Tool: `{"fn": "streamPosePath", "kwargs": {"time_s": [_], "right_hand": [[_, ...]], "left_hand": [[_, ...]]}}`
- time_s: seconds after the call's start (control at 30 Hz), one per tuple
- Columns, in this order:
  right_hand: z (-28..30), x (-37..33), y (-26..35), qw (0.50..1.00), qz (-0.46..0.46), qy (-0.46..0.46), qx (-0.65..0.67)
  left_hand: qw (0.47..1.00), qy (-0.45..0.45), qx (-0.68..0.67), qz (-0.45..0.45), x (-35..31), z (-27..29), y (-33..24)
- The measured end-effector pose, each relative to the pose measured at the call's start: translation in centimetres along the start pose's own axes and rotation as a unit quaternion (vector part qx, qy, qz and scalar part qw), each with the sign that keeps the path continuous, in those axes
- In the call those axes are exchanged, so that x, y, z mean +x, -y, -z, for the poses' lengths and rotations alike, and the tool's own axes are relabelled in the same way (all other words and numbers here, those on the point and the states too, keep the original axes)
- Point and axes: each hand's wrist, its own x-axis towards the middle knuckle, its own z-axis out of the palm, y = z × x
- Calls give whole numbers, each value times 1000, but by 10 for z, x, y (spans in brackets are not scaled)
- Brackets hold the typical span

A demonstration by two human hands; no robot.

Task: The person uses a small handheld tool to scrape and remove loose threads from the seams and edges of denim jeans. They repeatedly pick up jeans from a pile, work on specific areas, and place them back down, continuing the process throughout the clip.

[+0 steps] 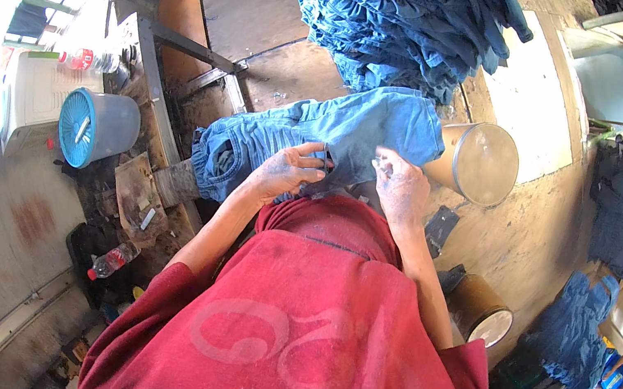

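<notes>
At the edge of the jeans, my left grip and right grip curl, on what I can't tell. Floor opens beside the drum.

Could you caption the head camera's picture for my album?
Left hand and right hand at a blue garment, piled blue clothes beyond.

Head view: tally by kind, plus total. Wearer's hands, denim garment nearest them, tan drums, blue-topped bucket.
Hands: 2 (left hand, right hand)
Denim garment nearest the hands: 1
Tan drums: 2 (upper drum, lower drum)
Blue-topped bucket: 1
Total: 6
</notes>
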Motion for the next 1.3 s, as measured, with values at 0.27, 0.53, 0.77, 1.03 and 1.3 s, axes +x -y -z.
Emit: {"fn": "streamPosePath", "kwargs": {"time_s": [0.27, 0.53, 0.77, 1.03, 1.3], "right_hand": [[-27, -2, 11, 979, -157, 120, 43], [-72, -7, -2, 983, -61, 75, 154], [-72, -9, -17, 909, -137, 151, 363], [-78, -15, -25, 869, -141, 171, 443], [-73, -16, -21, 866, -137, 140, 460]], "left_hand": [[994, -52, 93, 7, 21, -6, 21], [999, -45, -30, -1, 17, -9, 30], [993, -37, -91, 62, 13, -9, 14], [996, -49, 60, 36, 20, -16, 10], [983, -20, -159, 84, 3, -10, 8]]}}
